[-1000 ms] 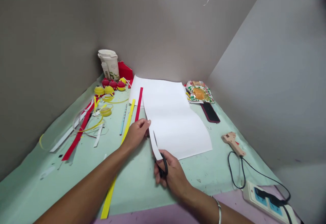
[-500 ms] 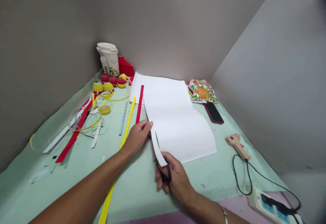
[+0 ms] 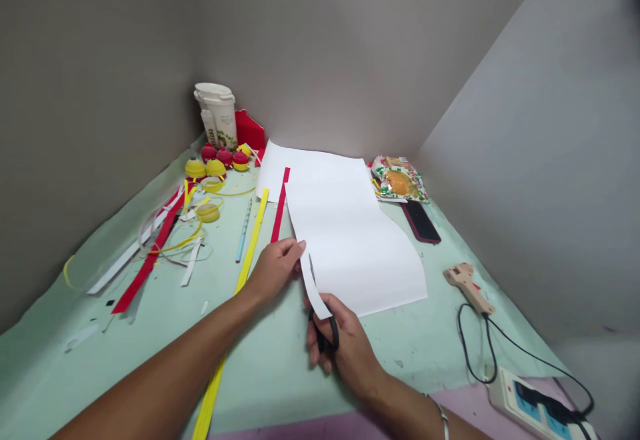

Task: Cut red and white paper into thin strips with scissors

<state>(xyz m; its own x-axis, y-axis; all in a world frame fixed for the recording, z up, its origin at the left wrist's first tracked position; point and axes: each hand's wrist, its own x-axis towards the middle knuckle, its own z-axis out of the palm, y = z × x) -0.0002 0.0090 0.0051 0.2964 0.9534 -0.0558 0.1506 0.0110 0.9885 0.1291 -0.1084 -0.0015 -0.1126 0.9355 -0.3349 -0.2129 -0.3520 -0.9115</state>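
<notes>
My left grip (image 3: 277,268) is pressed together on the left edge of the white sheet of paper (image 3: 355,240), with the thumb on top and the fingers curled under it. It pinches the sheet just above where a cut runs into it. My right grip (image 3: 345,350) is wrapped around the black scissors (image 3: 327,335), with fingers through the handle loops and nothing spread. The blades go up into the cut and are mostly hidden by the paper, so I cannot tell how far apart they stand.

A narrow strip (image 3: 314,290), cut free along the sheet's left side, curls down between my two hands and touches the right one. The sheet lies on the green surface (image 3: 270,367), its near end lifted a little and its far end flat on more white paper by the wall. A yellow strip (image 3: 250,243) and a red strip (image 3: 280,207) lie just to its left. A phone (image 3: 420,221) and a glue gun (image 3: 467,283) lie to its right, apart from it.

Against half a second ago, both holds are the same, the left pinching the edge and the right closed on the handles. My left thumb sits slightly further along the edge. I cannot tell whether the cut is longer.
</notes>
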